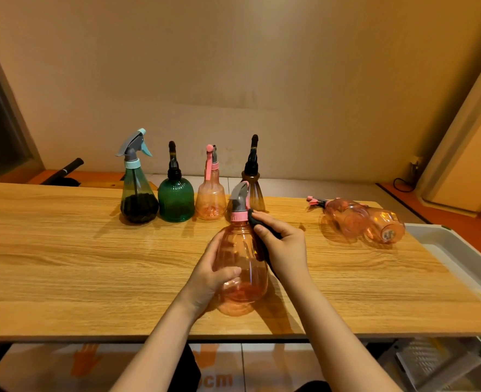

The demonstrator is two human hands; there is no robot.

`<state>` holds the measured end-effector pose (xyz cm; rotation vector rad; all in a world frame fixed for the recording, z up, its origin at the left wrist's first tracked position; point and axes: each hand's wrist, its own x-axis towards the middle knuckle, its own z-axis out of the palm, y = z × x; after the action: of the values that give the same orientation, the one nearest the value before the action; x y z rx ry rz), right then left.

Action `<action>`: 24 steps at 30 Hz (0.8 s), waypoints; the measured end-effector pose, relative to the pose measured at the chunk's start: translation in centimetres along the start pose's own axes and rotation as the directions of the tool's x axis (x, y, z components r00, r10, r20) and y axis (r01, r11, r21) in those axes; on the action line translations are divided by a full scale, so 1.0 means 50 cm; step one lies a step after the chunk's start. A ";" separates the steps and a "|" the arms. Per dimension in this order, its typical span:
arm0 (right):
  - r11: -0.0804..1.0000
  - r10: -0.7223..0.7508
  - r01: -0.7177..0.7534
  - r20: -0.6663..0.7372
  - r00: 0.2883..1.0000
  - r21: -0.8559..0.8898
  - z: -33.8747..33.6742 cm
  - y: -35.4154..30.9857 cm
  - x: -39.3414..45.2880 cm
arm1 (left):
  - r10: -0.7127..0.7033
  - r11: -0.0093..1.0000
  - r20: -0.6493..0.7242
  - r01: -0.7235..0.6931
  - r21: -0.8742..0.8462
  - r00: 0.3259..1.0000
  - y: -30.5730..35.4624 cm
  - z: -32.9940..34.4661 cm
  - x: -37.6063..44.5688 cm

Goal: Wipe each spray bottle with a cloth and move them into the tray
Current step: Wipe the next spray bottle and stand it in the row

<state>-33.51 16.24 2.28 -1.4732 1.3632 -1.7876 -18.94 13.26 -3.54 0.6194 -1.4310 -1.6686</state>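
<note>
Centre of the frame: my left hand (211,274) wraps its fingers round the body of a pink spray bottle (243,267), held upright over the tabletop (64,258). My right hand (283,247) pinches a dark cloth (257,224) against the bottle's shoulder, just below its pink collar. Behind, four more bottles stand in a row: teal-capped (138,190), green (176,198), small pink (211,193) and amber (255,182). At right, another pink bottle (363,219) lies on its side near the white tray (459,250) at the frame's right edge.
</note>
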 end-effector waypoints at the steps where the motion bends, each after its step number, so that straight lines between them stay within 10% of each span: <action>1: 1.000 0.005 -0.006 -0.009 1.000 -0.007 0.001 -0.001 0.002 | 0.002 1.000 0.010 -0.002 -0.022 1.000 0.001 0.002 0.000; 24: 0.945 -0.210 0.188 -0.054 0.976 -0.268 -0.028 -0.001 -0.006 | -0.001 0.997 -0.036 -0.002 -0.083 0.999 -0.007 -0.001 0.012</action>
<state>-34.67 17.07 2.28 -1.7473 1.5923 -1.8640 -19.33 12.76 -3.81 0.5997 -1.3291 -1.6996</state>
